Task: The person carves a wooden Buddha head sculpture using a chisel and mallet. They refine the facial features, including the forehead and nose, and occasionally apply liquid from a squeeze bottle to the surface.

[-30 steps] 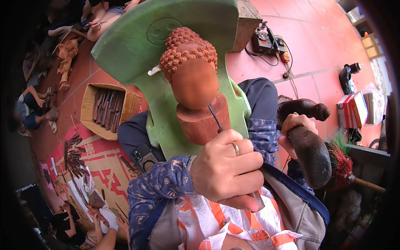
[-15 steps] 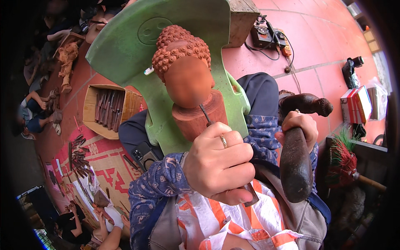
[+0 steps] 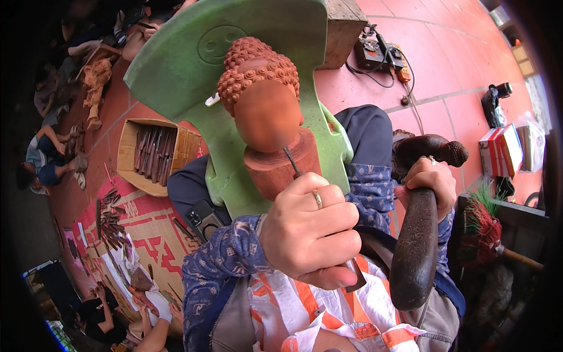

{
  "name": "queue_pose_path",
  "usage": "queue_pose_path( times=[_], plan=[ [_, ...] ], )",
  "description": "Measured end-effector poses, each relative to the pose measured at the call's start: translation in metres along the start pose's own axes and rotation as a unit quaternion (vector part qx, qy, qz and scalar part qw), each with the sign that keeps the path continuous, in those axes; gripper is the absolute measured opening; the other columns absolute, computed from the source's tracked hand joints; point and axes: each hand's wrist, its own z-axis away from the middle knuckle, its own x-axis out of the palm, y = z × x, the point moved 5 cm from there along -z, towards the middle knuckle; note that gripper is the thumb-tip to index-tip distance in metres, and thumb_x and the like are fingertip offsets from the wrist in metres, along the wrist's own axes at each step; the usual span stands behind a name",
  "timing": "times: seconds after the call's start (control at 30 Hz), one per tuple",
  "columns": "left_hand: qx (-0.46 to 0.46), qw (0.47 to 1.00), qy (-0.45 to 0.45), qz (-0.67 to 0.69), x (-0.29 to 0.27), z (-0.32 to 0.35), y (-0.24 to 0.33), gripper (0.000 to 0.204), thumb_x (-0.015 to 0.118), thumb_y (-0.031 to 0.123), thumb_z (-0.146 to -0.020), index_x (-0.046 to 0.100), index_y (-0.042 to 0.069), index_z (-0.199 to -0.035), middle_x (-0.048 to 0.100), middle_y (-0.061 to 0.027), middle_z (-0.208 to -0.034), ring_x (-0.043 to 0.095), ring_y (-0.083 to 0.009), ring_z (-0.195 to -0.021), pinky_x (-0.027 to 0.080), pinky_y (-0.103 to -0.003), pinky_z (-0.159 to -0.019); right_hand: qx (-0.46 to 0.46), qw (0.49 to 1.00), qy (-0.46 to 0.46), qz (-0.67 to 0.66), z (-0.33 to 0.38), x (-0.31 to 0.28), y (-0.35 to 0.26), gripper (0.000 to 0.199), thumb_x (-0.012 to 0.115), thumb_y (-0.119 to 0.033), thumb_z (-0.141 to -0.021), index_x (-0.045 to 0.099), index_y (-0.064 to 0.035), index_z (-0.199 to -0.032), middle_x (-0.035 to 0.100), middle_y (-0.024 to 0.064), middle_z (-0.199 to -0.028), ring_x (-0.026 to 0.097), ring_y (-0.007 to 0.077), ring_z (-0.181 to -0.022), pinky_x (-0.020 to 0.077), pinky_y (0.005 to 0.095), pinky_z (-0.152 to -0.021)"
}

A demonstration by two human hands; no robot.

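Observation:
My left hand (image 3: 311, 229) is closed around a carving chisel (image 3: 291, 159), its thin metal shaft pointing up and away from me. The chisel's tip touches, or nearly touches, the lower part of a carved reddish wooden head (image 3: 264, 111) with rows of curls, set on a round wooden base (image 3: 281, 167). The end of the chisel's handle shows below my left fingers. To the right, my right hand (image 3: 431, 182) grips a dark, club-shaped wooden mallet (image 3: 413, 258), its thick end hanging down toward me, apart from the chisel.
A green plastic seat (image 3: 229, 182) lies behind the carving. On the left stand a cardboard box (image 3: 130, 154) of tools and a patterned mat (image 3: 164, 240) with more tools. A phone (image 3: 205, 218) lies by my left leg. At right are a dark carved figure (image 3: 431, 149) and a power box (image 3: 375, 56).
The mallet's thick end has swung lower and slightly left. My right hand has shifted a little to the right. The left hand and chisel hold nearly the same place.

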Motion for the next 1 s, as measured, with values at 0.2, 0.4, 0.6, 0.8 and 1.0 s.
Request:
queue_pose_path(
  times=[0.2,0.4,0.6,0.8,1.0],
  plan=[
    [0.004,1.0,0.015,-0.005,0.0,0.001,-0.001,0.049,0.045,0.048,-0.092,0.046,0.01,-0.061,0.042,-0.0024,-0.068,0.045,-0.019,-0.058,0.033,-0.032,-0.057,-0.075,0.993,0.053,0.078,-0.015,-0.018,-0.02,0.027,0.079,-0.007,-0.068,0.052,-0.004,-0.075,0.052,0.0052,-0.059,0.053,0.0205,-0.05,0.0455,0.0312,-0.049],
    [0.008,1.0,0.012,-0.013,0.0,0.002,-0.002,0.048,0.046,0.048,-0.091,0.045,0.011,-0.061,0.041,-0.0022,-0.067,0.045,-0.0186,-0.058,0.033,-0.032,-0.057,-0.139,0.932,0.083,0.323,-0.015,-0.038,-0.044,0.028,0.073,-0.004,-0.078,0.046,-0.0055,-0.086,0.052,0.0084,-0.069,0.055,0.0239,-0.059,0.0501,0.0403,-0.058],
    [0.009,1.0,0.006,-0.019,0.001,0.002,-0.002,0.047,0.045,0.046,-0.091,0.045,0.011,-0.06,0.041,-0.0022,-0.066,0.045,-0.0184,-0.058,0.033,-0.032,-0.057,-0.176,0.897,0.079,0.398,-0.012,-0.05,-0.048,0.034,0.07,-0.002,-0.08,0.041,-0.0084,-0.097,0.051,0.0089,-0.071,0.051,0.0214,-0.057,0.0501,0.0395,-0.056],
    [0.016,0.999,0.012,-0.032,0.007,0.007,-0.003,0.049,0.041,0.047,-0.093,0.047,0.01,-0.06,0.045,-0.0017,-0.065,0.046,-0.0181,-0.057,0.033,-0.033,-0.057,-0.183,0.908,0.089,0.367,-0.01,-0.047,-0.05,0.033,0.069,-0.004,-0.081,0.041,-0.0113,-0.097,0.05,0.007,-0.072,0.05,0.0199,-0.057,0.0503,0.0396,-0.056],
    [0.017,1.0,-0.002,-0.025,0.003,0.004,-0.005,0.047,0.044,0.045,-0.092,0.046,0.011,-0.06,0.046,-0.0021,-0.068,0.048,-0.018,-0.06,0.035,-0.032,-0.058,-0.142,0.918,0.07,0.363,-0.016,-0.046,-0.055,0.032,0.07,-0.004,-0.08,0.042,-0.0099,-0.093,0.05,0.0072,-0.071,0.05,0.0206,-0.058,0.0503,0.0405,-0.057]
  ],
)
